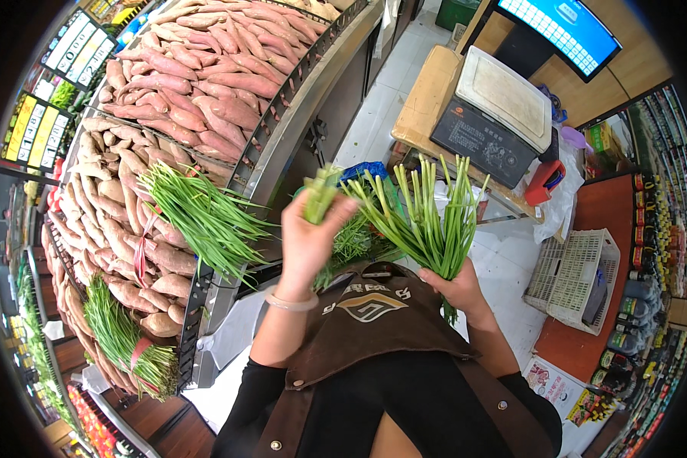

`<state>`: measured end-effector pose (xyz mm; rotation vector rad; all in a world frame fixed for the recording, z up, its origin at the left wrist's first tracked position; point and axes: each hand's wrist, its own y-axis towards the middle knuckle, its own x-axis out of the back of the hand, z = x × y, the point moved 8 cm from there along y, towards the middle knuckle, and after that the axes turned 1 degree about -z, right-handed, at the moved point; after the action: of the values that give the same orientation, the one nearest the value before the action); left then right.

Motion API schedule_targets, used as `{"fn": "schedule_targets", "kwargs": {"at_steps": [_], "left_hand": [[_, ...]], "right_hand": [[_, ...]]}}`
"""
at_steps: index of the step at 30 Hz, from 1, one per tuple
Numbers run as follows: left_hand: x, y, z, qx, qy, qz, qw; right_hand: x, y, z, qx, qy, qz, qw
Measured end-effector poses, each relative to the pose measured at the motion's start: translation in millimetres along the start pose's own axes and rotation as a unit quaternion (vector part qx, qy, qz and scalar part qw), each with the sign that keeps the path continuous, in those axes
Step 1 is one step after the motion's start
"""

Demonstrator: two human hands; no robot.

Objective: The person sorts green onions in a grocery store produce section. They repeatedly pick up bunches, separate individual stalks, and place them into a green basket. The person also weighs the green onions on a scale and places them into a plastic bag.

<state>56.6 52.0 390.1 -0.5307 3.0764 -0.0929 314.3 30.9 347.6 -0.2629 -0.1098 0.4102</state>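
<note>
My right hand (455,286) is closed around a bunch of long green stalks (429,229), their pale cut ends pointing away from me. In my left hand (312,235), raised beside it, are short pale-green stalk pieces (320,197), blurred. Loose leafy greens (352,240) lie below and between the hands, near a blue and green bag (366,170). To the left, a bundle of green leaves (206,220) rests on the sweet potatoes at the display edge. A second bundle, tied with red tape (140,350), lies nearer me.
Sweet potatoes (206,74) fill the slatted display on the left. Ahead on the right, a weighing scale (504,91) stands on a wooden table (421,94), with a red tape dispenser (544,183) beside it. White plastic crates (572,275) and shelves of bottles are farther right.
</note>
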Motion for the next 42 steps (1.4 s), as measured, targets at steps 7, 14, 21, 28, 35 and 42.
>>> {"fn": "schedule_targets", "kwargs": {"at_steps": [7,14,21,28,35,42], "left_hand": [[-17,-9,13,0.034,-0.057,0.0,0.998],[6,-3,4,0.008,-0.076,-0.049,0.996],[-9,-11,2,-0.009,-0.026,-0.01,1.0],[-3,-14,-15,-0.035,-0.061,-0.016,0.997],[-29,-18,-7,-0.017,0.017,0.064,0.998],[9,1,-9,-0.055,-0.026,-0.034,0.998]], "right_hand": [[-9,3,18,0.07,-0.04,-0.001,0.997],[-13,2,11,0.031,0.007,0.003,1.0],[-16,1,11,0.024,0.017,0.008,1.0],[-15,-2,1,-0.025,0.017,0.02,0.999],[-19,-2,4,-0.011,0.01,0.028,1.0],[-17,-1,-1,-0.045,0.005,0.038,0.998]]}}
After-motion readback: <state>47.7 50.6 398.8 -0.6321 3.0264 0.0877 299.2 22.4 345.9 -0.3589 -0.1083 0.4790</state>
